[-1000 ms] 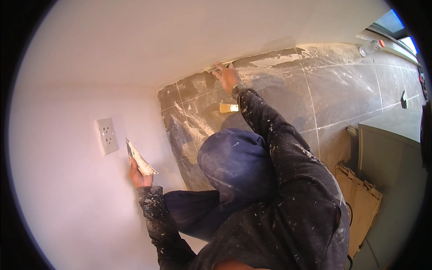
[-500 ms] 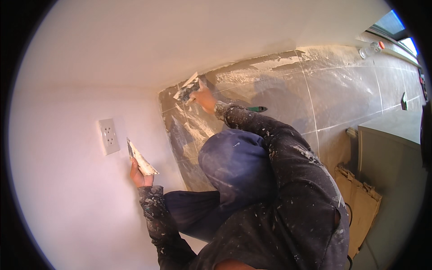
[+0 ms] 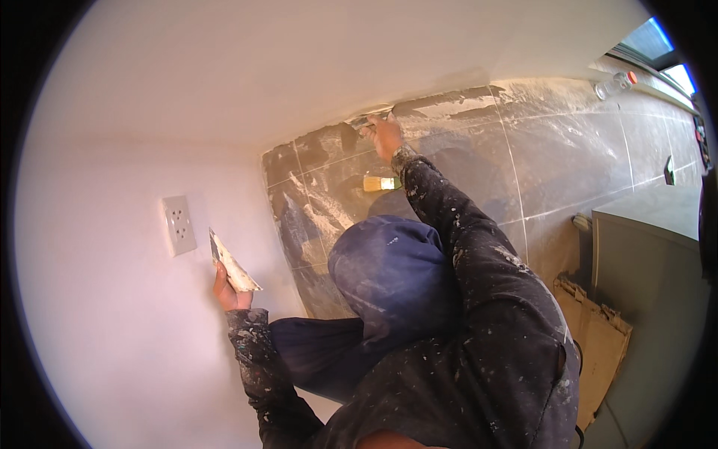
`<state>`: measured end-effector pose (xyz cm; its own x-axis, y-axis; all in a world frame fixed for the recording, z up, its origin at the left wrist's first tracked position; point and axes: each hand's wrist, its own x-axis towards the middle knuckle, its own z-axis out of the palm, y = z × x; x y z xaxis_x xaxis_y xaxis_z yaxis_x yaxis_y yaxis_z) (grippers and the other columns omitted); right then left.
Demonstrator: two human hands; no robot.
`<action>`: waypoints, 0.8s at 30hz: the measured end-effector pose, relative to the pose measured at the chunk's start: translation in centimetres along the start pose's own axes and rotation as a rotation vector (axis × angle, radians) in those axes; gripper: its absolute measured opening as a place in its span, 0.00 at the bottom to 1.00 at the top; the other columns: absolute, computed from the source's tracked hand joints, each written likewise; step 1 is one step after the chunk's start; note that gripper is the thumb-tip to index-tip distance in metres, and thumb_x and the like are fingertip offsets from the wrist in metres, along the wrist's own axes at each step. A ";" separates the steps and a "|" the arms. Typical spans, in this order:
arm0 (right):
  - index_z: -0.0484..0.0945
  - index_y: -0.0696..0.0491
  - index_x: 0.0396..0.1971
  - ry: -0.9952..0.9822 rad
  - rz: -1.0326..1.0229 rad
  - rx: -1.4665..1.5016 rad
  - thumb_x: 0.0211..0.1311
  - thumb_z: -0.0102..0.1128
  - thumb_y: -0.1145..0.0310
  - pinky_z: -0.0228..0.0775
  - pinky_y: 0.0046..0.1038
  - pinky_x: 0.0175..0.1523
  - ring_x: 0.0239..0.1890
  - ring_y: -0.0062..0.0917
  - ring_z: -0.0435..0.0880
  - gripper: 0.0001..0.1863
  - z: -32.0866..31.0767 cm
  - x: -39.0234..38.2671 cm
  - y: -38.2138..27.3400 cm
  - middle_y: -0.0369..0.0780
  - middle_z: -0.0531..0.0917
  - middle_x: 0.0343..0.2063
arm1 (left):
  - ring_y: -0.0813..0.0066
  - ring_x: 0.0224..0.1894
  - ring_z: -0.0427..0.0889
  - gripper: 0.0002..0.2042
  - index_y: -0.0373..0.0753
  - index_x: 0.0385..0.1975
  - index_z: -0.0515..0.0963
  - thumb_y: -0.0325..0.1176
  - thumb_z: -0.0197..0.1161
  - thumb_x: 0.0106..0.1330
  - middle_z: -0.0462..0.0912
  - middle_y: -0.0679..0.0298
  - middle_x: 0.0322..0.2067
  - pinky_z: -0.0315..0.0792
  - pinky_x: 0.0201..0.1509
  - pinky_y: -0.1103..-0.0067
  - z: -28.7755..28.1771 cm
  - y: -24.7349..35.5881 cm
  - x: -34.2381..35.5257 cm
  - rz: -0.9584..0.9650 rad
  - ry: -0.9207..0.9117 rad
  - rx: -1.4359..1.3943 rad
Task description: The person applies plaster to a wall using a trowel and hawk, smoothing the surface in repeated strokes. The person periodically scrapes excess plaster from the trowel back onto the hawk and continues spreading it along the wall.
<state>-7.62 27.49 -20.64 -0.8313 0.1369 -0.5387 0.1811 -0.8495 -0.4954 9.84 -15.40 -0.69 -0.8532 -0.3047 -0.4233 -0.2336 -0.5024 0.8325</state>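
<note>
My left hand (image 3: 233, 290) is closed around a broad putty knife (image 3: 238, 269), its blade coated with cream putty, near the white wall. Farther off, my right hand (image 3: 386, 138) reaches to the seam where the grey tiled surface (image 3: 464, 168) meets the other white wall. It grips another putty knife (image 3: 365, 122), mostly hidden by the fingers and seen nearly edge-on. Just below that hand a paintbrush (image 3: 378, 183) with pale bristles lies on the tiles, its handle behind my right forearm. Dried smears and dust cover the tiles along the seam.
A power socket (image 3: 179, 224) sits on the left wall. At the right stand a grey cabinet (image 3: 651, 224) and a worn brown panel (image 3: 591, 337). A clear bottle with a red cap (image 3: 617, 84) is near the window (image 3: 649, 39). Dark blue cloth (image 3: 393, 277) bulges between my arms.
My right hand has moved right along the seam with its putty knife, away from the corner. My forearm has uncovered the brush's bristles and now hides its handle. The left hand stays put.
</note>
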 end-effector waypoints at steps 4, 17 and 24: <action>0.44 0.56 0.68 -0.049 -0.007 0.042 0.65 0.58 0.71 0.74 0.32 0.56 0.60 0.33 0.69 0.38 0.9 1.2 0.1 0.47 0.64 0.61 | 0.73 0.24 0.78 0.13 0.41 0.46 0.74 0.41 0.58 0.69 0.79 0.66 0.31 0.74 0.26 0.77 -0.3 0.2 -0.5 0.015 0.015 -0.001; 0.50 0.67 0.66 -0.126 0.085 -0.422 0.57 0.59 0.79 0.78 0.28 0.43 0.36 0.25 0.80 0.38 8.7 -3.8 3.8 0.48 0.77 0.43 | 0.74 0.23 0.77 0.15 0.42 0.48 0.72 0.41 0.60 0.67 0.78 0.66 0.32 0.75 0.24 0.77 0.2 0.5 -1.0 -0.005 -0.052 0.010; 0.52 0.63 0.65 -0.063 0.015 -0.340 0.58 0.56 0.79 0.79 0.31 0.44 0.40 0.30 0.79 0.35 2.6 -1.0 7.5 0.48 0.76 0.41 | 0.73 0.28 0.78 0.16 0.39 0.47 0.73 0.40 0.62 0.66 0.79 0.65 0.33 0.74 0.31 0.77 -0.2 1.0 -1.1 -0.036 -0.137 -0.020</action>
<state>-6.81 19.66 -22.06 -0.8559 0.0847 -0.5101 0.3499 -0.6314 -0.6920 10.69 -15.73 0.49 -0.9002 -0.1737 -0.3993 -0.2575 -0.5272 0.8098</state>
